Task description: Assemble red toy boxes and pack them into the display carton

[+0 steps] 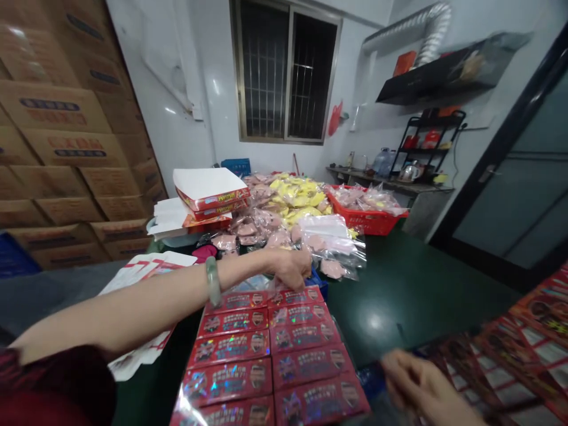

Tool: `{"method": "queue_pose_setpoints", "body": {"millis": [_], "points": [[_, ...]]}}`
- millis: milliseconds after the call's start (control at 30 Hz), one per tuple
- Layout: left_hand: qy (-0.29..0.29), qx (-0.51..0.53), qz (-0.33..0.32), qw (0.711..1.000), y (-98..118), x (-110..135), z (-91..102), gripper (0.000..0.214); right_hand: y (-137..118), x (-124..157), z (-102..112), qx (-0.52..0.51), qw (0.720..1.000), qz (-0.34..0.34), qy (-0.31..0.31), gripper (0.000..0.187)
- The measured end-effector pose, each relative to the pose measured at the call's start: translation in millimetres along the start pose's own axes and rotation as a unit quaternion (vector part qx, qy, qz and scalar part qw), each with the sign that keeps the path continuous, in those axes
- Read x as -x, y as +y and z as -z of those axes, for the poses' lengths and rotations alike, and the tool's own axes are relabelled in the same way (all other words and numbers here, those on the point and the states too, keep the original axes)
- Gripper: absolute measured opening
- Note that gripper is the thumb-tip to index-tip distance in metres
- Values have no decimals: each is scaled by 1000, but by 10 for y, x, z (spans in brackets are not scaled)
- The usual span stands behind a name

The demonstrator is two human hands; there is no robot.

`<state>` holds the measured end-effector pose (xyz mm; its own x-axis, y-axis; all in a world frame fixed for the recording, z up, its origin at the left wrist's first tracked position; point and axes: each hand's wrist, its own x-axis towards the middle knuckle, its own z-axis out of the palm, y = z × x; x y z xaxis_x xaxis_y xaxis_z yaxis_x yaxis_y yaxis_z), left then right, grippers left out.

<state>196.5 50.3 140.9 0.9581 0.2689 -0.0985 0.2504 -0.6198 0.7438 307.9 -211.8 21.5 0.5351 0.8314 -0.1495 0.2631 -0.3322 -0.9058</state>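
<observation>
Two columns of shiny red boxes (239, 349) with printed lettering lie before me on the table, packed close together under what looks like clear film. My left hand (290, 267), a pale green bangle on its wrist, reaches over to the far end of the boxes. Its fingers are curled closed there, and whatever is pinched is hidden beneath them. To the right of the boxes is my right hand (415, 381), its fingers bent and blurred by motion. Just past my left hand, a blue container edge (317, 284) shows.
Bagged pink pieces (252, 228) and yellow pieces (299, 195) are heaped behind. A red basket (370, 219) stands to their right, stacked red-and-white trays (210, 192) to their left. Flat printed cartons (148, 275) lie at left; red printed packaging (523, 331) is at right.
</observation>
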Motion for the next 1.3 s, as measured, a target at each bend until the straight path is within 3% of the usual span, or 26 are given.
{"method": "queue_pose_setpoints", "body": {"millis": [67,100,167,233,367,500,567,633,733,800,833,867,900,967,1033,1133,1200,1300], "points": [[-25,1,-5,1000,3,-82,38,31,-321,-179,122,-12,998,28,53,33],[-33,-1,-7,999,16,-105,82,31,-494,-285,113,-16,997,42,56,45],[-45,-9,-8,999,77,-115,194,30,-815,-492,-16,6,996,89,28,66],[-50,-24,-5,998,186,-87,300,30,-1067,-646,-220,38,990,137,-18,71],[-40,-64,5,997,459,-11,400,29,-1316,-762,-503,21,976,192,-99,37],[-22,-105,-14,994,650,26,477,26,-1322,-791,-499,-73,976,189,-85,29],[48,-144,-67,986,674,103,566,20,-1283,-816,-464,-98,977,179,-68,28],[160,-179,-123,963,622,271,666,7,-1231,-842,-440,-113,976,175,-56,25],[334,-133,-104,927,371,671,726,24,-1152,-884,-428,-136,973,181,-39,24],[427,-4,-59,902,112,981,655,38,-1113,-914,-436,-153,971,181,-32,26],[467,99,-39,878,-26,1134,586,43,-1099,-932,-446,-161,971,175,-32,26],[515,197,-14,834,-160,1279,498,48,-1088,-951,-461,-167,971,165,-35,27],[524,280,23,804,-283,1413,397,51,-1080,-972,-480,-170,972,154,-40,27],[511,376,71,770,-472,1638,184,60,-1067,-1015,-528,-170,974,138,-51,28],[451,421,110,779,-571,1788,-5,73,-1055,-1055,-578,-166,975,134,-54,29],[408,399,103,815,-571,1860,-170,82,-1038,-1087,-624,-162,977,133,-50,30],[398,366,93,836,-517,1822,-202,75,-1035,-1087,-629,-159,977,135,-43,29],[394,312,135,854,-448,1695,-197,58,-1050,-1069,-619,-155,977,142,-30,26]]}}
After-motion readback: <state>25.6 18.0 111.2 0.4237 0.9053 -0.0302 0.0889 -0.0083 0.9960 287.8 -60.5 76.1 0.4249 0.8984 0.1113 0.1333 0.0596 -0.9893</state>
